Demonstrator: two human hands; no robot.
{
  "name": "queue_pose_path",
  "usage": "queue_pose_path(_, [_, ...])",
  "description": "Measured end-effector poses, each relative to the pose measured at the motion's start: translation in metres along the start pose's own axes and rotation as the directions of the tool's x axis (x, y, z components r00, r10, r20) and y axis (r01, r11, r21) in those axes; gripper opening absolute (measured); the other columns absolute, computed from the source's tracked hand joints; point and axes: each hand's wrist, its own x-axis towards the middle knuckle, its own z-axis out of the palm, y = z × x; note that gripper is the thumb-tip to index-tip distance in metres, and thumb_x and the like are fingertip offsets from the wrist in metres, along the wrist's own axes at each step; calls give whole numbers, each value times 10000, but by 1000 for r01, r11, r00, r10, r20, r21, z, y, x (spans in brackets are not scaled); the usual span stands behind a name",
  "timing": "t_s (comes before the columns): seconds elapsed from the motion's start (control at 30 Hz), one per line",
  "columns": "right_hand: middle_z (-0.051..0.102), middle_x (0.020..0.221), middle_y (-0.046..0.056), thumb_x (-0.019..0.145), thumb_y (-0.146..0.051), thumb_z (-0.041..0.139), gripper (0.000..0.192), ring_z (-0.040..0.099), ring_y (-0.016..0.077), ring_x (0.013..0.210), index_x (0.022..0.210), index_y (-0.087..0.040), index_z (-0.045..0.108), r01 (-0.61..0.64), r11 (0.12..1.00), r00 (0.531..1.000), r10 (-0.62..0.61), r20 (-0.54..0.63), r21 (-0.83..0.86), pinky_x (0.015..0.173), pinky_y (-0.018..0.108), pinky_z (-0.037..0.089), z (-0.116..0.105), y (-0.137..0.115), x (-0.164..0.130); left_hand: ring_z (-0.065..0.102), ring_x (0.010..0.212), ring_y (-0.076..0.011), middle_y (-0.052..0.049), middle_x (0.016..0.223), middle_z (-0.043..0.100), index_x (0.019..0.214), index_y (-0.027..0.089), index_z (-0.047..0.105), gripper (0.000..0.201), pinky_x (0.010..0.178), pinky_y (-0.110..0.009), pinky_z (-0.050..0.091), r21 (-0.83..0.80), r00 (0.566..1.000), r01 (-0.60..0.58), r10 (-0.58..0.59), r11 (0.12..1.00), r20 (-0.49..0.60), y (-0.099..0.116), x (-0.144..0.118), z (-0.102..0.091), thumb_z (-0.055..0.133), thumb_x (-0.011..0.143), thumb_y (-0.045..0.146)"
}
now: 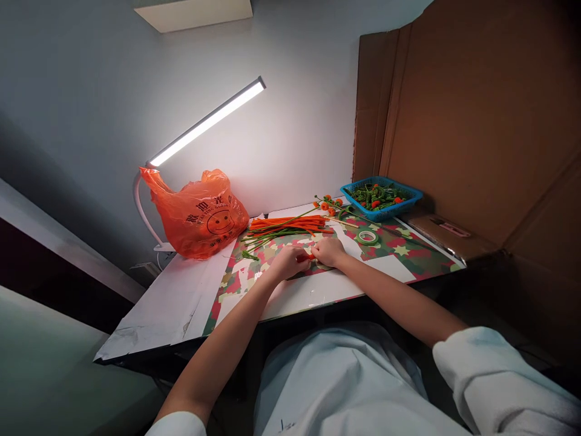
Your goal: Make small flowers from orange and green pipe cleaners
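My left hand (289, 262) is closed near the front of the table, its fingers curled round an orange pipe cleaner (307, 257), of which only a short stretch shows. My right hand (329, 251) is also closed, pinching the other end close beside the left; its fingertips are mostly hidden. Just beyond both hands lies a bundle of orange pipe cleaners (290, 224), with green pipe cleaners (284, 232) along its near side. Finished orange flowers on green stems (324, 206) rest behind my right hand. A roll of green tape (367, 237) lies to its right.
A blue basket (411, 198) of green and orange pieces stands at the back right, before a cardboard wall (454, 121). An orange plastic bag (195, 218) sits back left under a lit lamp (209, 124). A utility knife (449, 227) lies on cardboard at right.
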Motion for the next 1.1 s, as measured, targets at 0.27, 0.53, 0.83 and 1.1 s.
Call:
queue_pose_path(0.27, [730,809,73,926,-361,330,486,623,181,757,771,-187,756,-12,1000,1000,12,-24,-2,554,274,278,2,1,1,473,549,-82,5,593,631,646,136,667,124,557,-191,353,-149,997,80,-81,986,-5,3,-2,-1,565,717,142])
queue_pose_path(0.53, [734,845,78,928,-357,328,481,629,184,779,809,-191,763,-7,1000,1000,7,-13,10,573,265,301,1,0,0,378,502,-91,-8,535,588,561,150,615,190,514,-236,278,1,991,81,-80,997,105,9,3,-10,508,709,203])
queue_pose_path(0.83, [732,934,91,910,-348,354,441,637,199,830,885,-190,765,-3,1000,1000,3,23,-5,593,265,331,-2,-2,-2,300,430,-130,-18,366,315,374,186,479,236,474,-312,172,337,945,24,-132,941,300,23,27,-19,552,598,206])
queue_pose_path(1.1, [728,917,104,913,-376,346,460,643,214,836,872,-170,755,11,1000,999,-10,36,-9,611,269,351,-1,-3,-1,361,460,-132,-27,419,450,405,184,533,270,509,-294,236,214,904,-13,-80,977,420,19,26,-24,507,674,187])
